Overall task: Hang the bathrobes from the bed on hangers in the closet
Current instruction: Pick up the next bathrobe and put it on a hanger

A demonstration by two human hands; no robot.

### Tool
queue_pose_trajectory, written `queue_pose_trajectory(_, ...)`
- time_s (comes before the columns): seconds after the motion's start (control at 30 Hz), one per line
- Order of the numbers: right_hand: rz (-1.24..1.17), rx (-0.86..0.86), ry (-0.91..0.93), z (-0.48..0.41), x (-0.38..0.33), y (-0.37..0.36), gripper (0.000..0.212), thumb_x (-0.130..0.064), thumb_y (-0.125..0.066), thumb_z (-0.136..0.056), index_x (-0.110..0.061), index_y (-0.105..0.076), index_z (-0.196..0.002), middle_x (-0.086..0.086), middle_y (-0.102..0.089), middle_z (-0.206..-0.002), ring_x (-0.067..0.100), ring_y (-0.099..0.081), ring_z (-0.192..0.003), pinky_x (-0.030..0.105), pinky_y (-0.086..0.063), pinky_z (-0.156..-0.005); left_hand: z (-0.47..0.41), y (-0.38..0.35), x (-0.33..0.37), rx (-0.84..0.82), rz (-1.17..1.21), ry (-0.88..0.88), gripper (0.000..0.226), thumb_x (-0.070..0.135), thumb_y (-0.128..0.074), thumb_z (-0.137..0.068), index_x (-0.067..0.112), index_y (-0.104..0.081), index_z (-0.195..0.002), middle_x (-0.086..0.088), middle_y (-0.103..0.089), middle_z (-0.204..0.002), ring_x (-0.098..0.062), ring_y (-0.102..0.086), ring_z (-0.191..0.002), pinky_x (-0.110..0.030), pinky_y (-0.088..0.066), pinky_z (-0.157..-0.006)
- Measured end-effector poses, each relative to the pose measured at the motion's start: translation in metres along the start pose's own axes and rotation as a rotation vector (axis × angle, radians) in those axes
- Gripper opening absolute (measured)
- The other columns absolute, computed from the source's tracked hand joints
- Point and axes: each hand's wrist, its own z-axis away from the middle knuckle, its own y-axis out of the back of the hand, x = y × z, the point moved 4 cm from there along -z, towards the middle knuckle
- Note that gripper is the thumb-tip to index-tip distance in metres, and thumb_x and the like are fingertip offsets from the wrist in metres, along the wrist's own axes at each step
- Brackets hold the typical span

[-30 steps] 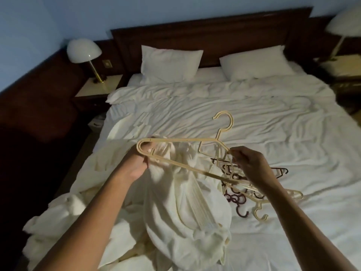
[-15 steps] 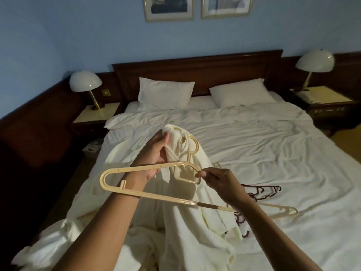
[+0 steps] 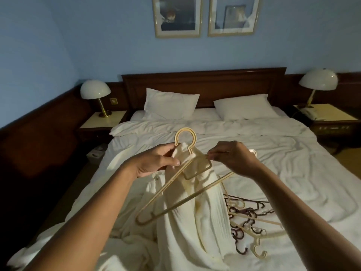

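The left hand (image 3: 154,163) and right hand (image 3: 232,159) hover close together (fingers (image 3: 172,162) curled).

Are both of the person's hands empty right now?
No, the left hand grips the bathrobe at its collar and the right hand pinches the cream hanger above the bed.

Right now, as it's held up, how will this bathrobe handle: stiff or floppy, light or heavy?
Probably floppy: the bathrobe hangs in long folds from the left hand and pools on the bed. Likely weighty for cloth; its ribbed fabric looks thick. It might slip off the smooth hanger.
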Motion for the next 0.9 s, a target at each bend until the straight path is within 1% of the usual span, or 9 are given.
queue_pose_trajectory(0.17, 0.138, 0.042, 0.027, -0.014, -0.016, 0.006, 0.006, -0.021, -0.077, -0.089, -0.020, -0.081, -0.092, -0.011, -0.070, -0.084, 0.005, -0.065, -0.078, 0.023, -0.049, -0.067, -0.011, 0.000, 0.015, 0.237, -0.569, 0.066, 0.027, 0.007, -0.069, -0.085, 0.031, -0.060, -0.097, 0.009, -0.069, -0.098, -0.011, -0.065, -0.095, -0.024, -0.051, -0.080)
queue_pose_trajectory(0.27, 0.137, 0.052, 0.060, -0.014, -0.018, 0.006, 0.006, -0.019, -0.076, -0.090, -0.018, -0.080, -0.093, -0.012, -0.070, -0.083, 0.005, -0.065, -0.077, 0.014, -0.044, -0.066, -0.028, -0.001, -0.007, 0.244, -0.792, 0.156, 0.021, 0.012, -0.070, -0.083, 0.020, -0.066, -0.102, -0.005, -0.071, -0.107, -0.023, -0.066, -0.100, -0.033, -0.055, -0.083)
queue_pose_trajectory(0.4, 0.137, 0.092, 0.057, -0.015, -0.011, 0.010, 0.007, -0.020, -0.075, -0.091, -0.019, -0.081, -0.094, -0.013, -0.070, -0.085, 0.005, -0.066, -0.079, 0.018, -0.047, -0.069, -0.037, 0.016, -0.045, 0.263, -0.912, 0.350, 0.037, 0.020, -0.070, -0.088, 0.018, -0.066, -0.125, -0.009, -0.069, -0.122, -0.030, -0.064, -0.114, -0.030, -0.049, -0.082)
queue_pose_trajectory(0.5, 0.101, 0.174, -0.025, -0.014, 0.005, 0.026, 0.008, -0.020, -0.074, -0.091, -0.023, -0.081, -0.094, -0.016, -0.071, -0.085, 0.004, -0.066, -0.079, 0.014, -0.045, -0.065, -0.025, 0.049, -0.079, 0.416, -0.904, 0.338, 0.038, 0.024, -0.072, -0.089, 0.017, -0.067, -0.126, -0.009, -0.067, -0.131, -0.031, -0.061, -0.123, -0.029, -0.045, -0.090)
queue_pose_trajectory(0.57, 0.090, 0.230, -0.058, -0.011, 0.013, 0.038, 0.009, -0.019, -0.073, -0.092, -0.023, -0.081, -0.094, -0.014, -0.073, -0.087, 0.004, -0.067, -0.079, 0.018, -0.048, -0.065, -0.011, 0.073, -0.101, 0.575, -0.857, 0.297, 0.016, 0.025, -0.077, -0.085, 0.020, -0.069, -0.098, -0.008, -0.073, -0.109, -0.030, -0.067, -0.112, -0.028, -0.042, -0.077)
queue_pose_trajectory(0.63, 0.097, 0.278, -0.081, -0.008, 0.020, 0.046, 0.011, -0.018, -0.071, -0.093, -0.023, -0.081, -0.093, -0.011, -0.074, -0.086, 0.005, -0.066, -0.078, 0.020, -0.048, -0.065, -0.004, 0.096, -0.111, 0.733, -0.727, 0.269, 0.016, 0.027, -0.078, -0.085, 0.021, -0.063, -0.083, -0.002, -0.068, -0.086, -0.029, -0.069, -0.096, -0.028, -0.039, -0.070)
queue_pose_trajectory(0.73, 0.188, 0.341, -0.159, -0.010, 0.029, 0.047, 0.013, -0.020, -0.069, -0.094, -0.025, -0.080, -0.088, -0.008, -0.072, -0.083, 0.011, -0.064, -0.073, 0.027, -0.047, -0.062, 0.007, 0.117, -0.075, 0.998, -0.429, 0.173, 0.019, 0.030, -0.076, -0.089, 0.021, -0.059, -0.087, 0.002, -0.065, -0.086, -0.025, -0.068, -0.088, -0.035, -0.056, -0.076)
queue_pose_trajectory(0.8, 0.317, 0.406, -0.216, -0.017, 0.031, 0.044, 0.014, -0.021, -0.068, -0.094, -0.022, -0.081, -0.089, -0.004, -0.072, -0.080, 0.016, -0.060, -0.067, 0.031, -0.043, -0.058, 0.013, 0.120, -0.030, 1.131, -0.203, 0.079, 0.016, 0.028, -0.073, -0.089, 0.024, -0.057, -0.090, 0.007, -0.060, -0.086, -0.024, -0.064, -0.088, -0.040, -0.057, -0.080)
queue_pose_trajectory(0.9, 0.376, 0.533, -0.308, -0.032, 0.029, 0.039, 0.017, -0.020, -0.064, -0.097, -0.016, -0.081, -0.095, 0.004, -0.072, -0.081, 0.021, -0.056, -0.065, 0.030, -0.036, -0.057, 0.020, 0.095, 0.045, 1.077, 0.003, -0.132, 0.015, 0.031, -0.073, -0.078, 0.023, -0.064, -0.088, -0.003, -0.069, -0.091, -0.030, -0.068, -0.091, -0.047, -0.057, -0.082)
